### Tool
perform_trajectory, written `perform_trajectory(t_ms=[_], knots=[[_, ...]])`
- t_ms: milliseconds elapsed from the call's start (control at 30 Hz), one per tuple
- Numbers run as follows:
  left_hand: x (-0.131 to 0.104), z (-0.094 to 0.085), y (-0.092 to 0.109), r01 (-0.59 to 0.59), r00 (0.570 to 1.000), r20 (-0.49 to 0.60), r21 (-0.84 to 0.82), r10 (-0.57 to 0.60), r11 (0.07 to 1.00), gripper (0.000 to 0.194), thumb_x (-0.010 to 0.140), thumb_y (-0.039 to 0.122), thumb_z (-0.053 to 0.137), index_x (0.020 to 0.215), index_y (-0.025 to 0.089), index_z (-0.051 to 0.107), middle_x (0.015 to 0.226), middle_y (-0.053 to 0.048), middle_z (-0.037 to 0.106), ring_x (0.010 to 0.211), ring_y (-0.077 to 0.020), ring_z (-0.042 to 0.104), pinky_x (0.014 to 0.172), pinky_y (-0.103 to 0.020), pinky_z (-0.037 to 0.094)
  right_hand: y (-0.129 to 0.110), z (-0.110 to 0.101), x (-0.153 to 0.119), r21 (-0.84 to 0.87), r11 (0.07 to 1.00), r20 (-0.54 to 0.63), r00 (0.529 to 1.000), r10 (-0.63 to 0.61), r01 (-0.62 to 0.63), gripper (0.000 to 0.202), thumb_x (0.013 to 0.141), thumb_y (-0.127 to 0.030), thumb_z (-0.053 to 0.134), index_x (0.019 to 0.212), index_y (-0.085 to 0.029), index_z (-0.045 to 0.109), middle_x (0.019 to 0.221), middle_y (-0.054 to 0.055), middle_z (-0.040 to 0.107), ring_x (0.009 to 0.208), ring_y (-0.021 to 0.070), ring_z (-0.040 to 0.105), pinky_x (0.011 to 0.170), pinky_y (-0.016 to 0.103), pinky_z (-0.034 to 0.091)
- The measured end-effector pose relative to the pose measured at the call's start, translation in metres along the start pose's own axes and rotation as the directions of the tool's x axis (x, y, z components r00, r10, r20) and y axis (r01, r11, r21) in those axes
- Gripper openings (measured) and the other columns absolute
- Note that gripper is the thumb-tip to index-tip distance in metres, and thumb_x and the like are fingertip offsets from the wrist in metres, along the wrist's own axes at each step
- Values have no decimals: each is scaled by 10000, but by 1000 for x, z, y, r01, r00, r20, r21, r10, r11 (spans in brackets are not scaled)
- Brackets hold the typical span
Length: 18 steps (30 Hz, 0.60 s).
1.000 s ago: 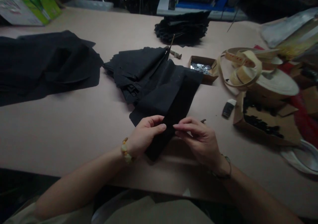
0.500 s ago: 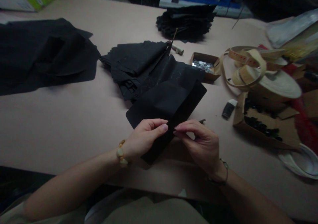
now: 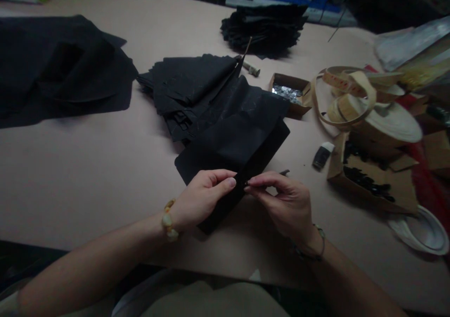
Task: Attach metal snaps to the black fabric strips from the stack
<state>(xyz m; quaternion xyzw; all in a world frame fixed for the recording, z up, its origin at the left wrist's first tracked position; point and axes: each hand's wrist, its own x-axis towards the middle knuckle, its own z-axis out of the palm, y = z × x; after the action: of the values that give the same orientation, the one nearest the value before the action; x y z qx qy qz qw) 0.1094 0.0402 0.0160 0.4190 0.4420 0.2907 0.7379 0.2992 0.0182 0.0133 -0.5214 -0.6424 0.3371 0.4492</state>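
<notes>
A black fabric piece (image 3: pixel 228 143) with a folded-up edge lies slantwise before me, its far part resting over a pile of cut black pieces (image 3: pixel 190 80). My left hand (image 3: pixel 209 192) grips the folded edge, thumb on top and fingers behind. Close by on the right, my right hand (image 3: pixel 281 200) pinches a tiny dark item between thumb and fingertips, right against the fabric; it is too small to name. The end of a thin dark tool (image 3: pixel 284 172) pokes out behind the right hand, the rest of it hidden.
Right of the fabric are a small carton of shiny metal parts (image 3: pixel 288 92), a carton of black parts (image 3: pixel 369 181), rolls of beige tape (image 3: pixel 383 120) and a white tape roll (image 3: pixel 422 232). More black fabric (image 3: pixel 70 68) lies left, and a black stack (image 3: pixel 263 31) at the back.
Both hands stay at nearly the same spot on the fabric, the right fingertips still pinched close to it. The whole view has shifted slightly.
</notes>
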Motion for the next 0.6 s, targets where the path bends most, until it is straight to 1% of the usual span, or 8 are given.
perform_trajectory(t_ms=[133, 233, 300, 367, 433, 500, 567, 600], knots=[[0, 0, 2, 1, 1000, -14, 24, 0, 1000, 304, 829, 381, 671, 1035, 166, 736, 860, -34, 726, 731, -132, 618, 658, -205, 460, 0, 1, 1, 19, 999, -44, 998, 36, -35, 77, 753, -219, 790, 804, -232, 733, 787, 9, 713, 709, 157, 652, 615, 271, 532], [0, 0, 1, -10, 1000, 20, 31, 9, 999, 306, 859, 388, 637, 1055, 171, 728, 867, -33, 722, 744, -140, 625, 661, -211, 474, 0, 2, 1, 43, 998, -39, 998, 45, -43, 99, 754, -220, 787, 840, -237, 741, 786, 8, 707, 696, 151, 640, 621, 272, 539], [-1, 0, -1, -56, 998, 21, 70, 55, 996, 299, 878, 373, 618, 1080, 176, 717, 897, -34, 720, 781, -147, 636, 691, -219, 486, 0, 2, 1, 67, 996, -29, 998, 60, -58, 105, 750, -225, 789, 844, -241, 745, 785, 9, 704, 696, 151, 638, 628, 273, 545], [-3, 0, -3, -162, 985, -29, 164, 169, 973, 287, 879, 325, 629, 1127, 196, 693, 953, -31, 712, 837, -149, 643, 748, -228, 496, 0, 2, 1, 146, 984, -10, 994, 107, -105, 110, 731, -245, 806, 818, -235, 741, 790, 15, 708, 706, 156, 648, 633, 271, 552], [-4, 0, -3, -335, 931, -32, 322, 363, 885, 286, 881, 263, 634, 1162, 223, 671, 1017, -32, 699, 901, -148, 643, 823, -238, 494, -1, 2, 2, 271, 946, 31, 984, 175, -176, 148, 693, -260, 834, 783, -224, 722, 773, 15, 706, 701, 155, 657, 633, 261, 561], [-4, -2, -1, -516, 841, 95, 437, 532, 737, 233, 904, 221, 606, 1124, 226, 681, 1024, -42, 688, 913, -142, 643, 837, -237, 496, -2, 1, 3, 395, 886, 92, 970, 226, -243, 194, 654, -253, 858, 740, -214, 689, 738, 2, 698, 681, 139, 656, 630, 237, 562], [-4, -6, 2, -637, 763, 250, 451, 597, 626, 178, 924, 203, 577, 1060, 205, 694, 992, -57, 679, 891, -136, 640, 807, -229, 504, -2, 1, 4, 486, 817, 164, 951, 262, -310, 243, 620, -235, 877, 695, -205, 647, 699, -15, 684, 648, 115, 643, 616, 207, 551], [-3, -7, 4, -671, 736, 299, 441, 607, 596, 163, 926, 198, 576, 1040, 195, 693, 970, -60, 673, 877, -133, 637, 789, -224, 507, -2, 1, 5, 515, 784, 203, 938, 280, -345, 274, 601, -231, 888, 679, -200, 627, 685, -22, 677, 630, 106, 635, 604, 196, 544]])
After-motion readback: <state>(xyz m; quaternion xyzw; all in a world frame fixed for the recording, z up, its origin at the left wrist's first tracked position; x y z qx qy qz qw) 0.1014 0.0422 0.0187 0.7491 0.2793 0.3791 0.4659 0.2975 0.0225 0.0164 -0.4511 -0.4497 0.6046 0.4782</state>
